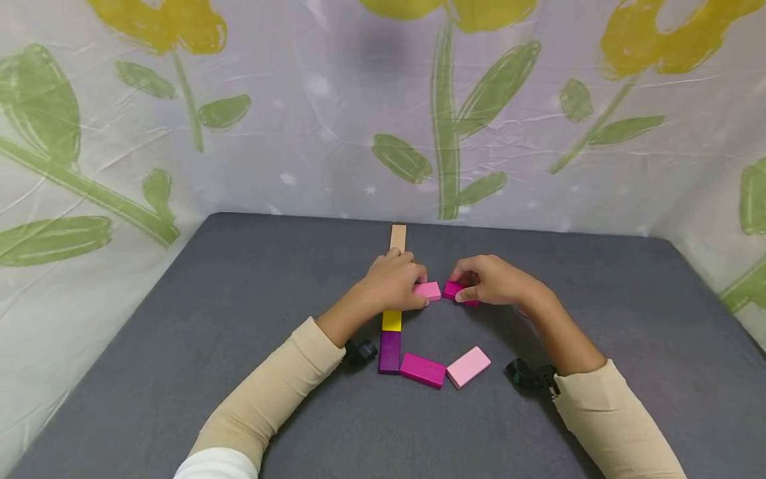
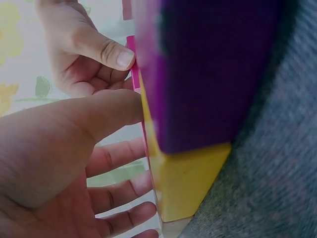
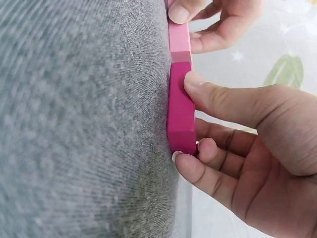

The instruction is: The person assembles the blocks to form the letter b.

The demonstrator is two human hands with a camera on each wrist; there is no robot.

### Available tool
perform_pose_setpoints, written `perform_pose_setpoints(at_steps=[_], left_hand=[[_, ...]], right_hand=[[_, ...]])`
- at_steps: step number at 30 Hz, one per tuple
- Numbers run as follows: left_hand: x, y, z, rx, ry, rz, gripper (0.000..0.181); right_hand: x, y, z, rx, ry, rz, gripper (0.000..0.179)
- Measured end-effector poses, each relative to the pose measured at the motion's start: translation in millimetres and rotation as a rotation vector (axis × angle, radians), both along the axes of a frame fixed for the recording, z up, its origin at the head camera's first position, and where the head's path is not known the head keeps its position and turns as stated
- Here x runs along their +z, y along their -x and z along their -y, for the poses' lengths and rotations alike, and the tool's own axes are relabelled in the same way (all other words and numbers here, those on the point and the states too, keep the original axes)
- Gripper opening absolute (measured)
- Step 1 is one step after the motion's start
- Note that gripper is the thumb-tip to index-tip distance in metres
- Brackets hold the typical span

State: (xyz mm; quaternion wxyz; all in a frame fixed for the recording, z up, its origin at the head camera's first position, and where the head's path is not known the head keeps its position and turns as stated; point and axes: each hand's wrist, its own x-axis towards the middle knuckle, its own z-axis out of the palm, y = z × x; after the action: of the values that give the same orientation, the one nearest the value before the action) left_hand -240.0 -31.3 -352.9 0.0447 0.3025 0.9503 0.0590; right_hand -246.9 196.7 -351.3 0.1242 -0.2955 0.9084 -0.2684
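Observation:
My left hand (image 1: 393,283) pinches a pink block (image 1: 429,291) between thumb and finger, beside a straight row of blocks partly hidden under that hand. Facing it, my right hand (image 1: 501,281) holds a magenta block (image 3: 182,104), thumb on the near side and fingers curled at the far side. In the right wrist view the two blocks lie end to end on the grey cloth. The row shows a tan block (image 1: 397,237) at the far end, then a yellow block (image 1: 391,320) and a purple block (image 1: 389,352) nearer me.
From the purple block's near end, a second magenta block (image 1: 423,370) runs rightward, followed by a light pink block (image 1: 469,367) set at an angle. A dark grey cloth (image 1: 251,286) covers the table. Behind it hangs a flower-printed curtain (image 1: 299,133).

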Motion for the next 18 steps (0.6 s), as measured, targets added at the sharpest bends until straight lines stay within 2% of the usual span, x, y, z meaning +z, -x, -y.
perform_pose_setpoints(at_steps=[9,18], left_hand=[[-0.8,0.0,-2.1,0.005,-0.001,-0.028,0.026],[-1.2,-0.1,-1.7,0.002,-0.001,-0.022,0.027]], right_hand=[[1.2,-2.6,1.5,0.013,0.005,-0.006,0.02],[0.1,-3.3,2.8,0.028,0.006,-0.008,0.021]])
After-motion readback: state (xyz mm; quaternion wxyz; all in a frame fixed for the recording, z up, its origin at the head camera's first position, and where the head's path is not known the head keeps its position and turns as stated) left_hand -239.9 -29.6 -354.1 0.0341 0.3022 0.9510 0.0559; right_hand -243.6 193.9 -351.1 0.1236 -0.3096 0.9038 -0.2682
